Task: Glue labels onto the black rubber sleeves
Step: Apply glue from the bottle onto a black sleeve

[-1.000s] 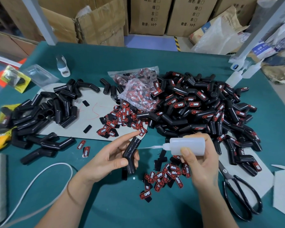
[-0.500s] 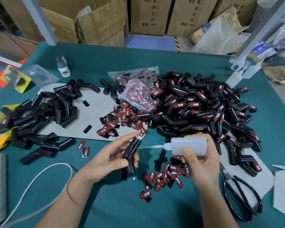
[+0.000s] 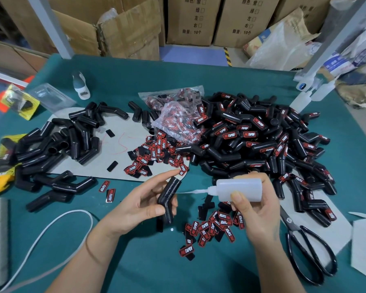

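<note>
Head view — left fingers pinching bent sleeve; right fingers gripping glue bottle.

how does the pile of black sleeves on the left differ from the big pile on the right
The left pile of black bent rubber sleeves is bare: no labels show on them, while most in the right pile of black rubber sleeves carry red and black TAPER labels. The left pile is smaller and looser, lying partly on grey card; the right pile is larger and heaped higher. Both hold the same angled black tubes on the green table.
</note>
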Demonstrator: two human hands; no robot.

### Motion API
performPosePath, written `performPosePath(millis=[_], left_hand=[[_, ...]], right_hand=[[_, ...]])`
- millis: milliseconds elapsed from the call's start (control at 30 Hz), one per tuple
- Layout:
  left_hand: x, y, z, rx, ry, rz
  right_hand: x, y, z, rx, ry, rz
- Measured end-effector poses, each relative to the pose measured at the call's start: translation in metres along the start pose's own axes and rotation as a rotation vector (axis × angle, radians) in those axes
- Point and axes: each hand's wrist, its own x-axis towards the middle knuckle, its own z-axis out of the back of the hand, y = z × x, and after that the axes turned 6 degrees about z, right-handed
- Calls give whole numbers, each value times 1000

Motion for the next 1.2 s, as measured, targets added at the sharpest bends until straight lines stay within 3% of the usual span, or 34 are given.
performPosePath(millis=[1200], left_hand=[[-1,0,-1,30,-15,27]], right_hand=[[2,0,0,15,-80,-10]])
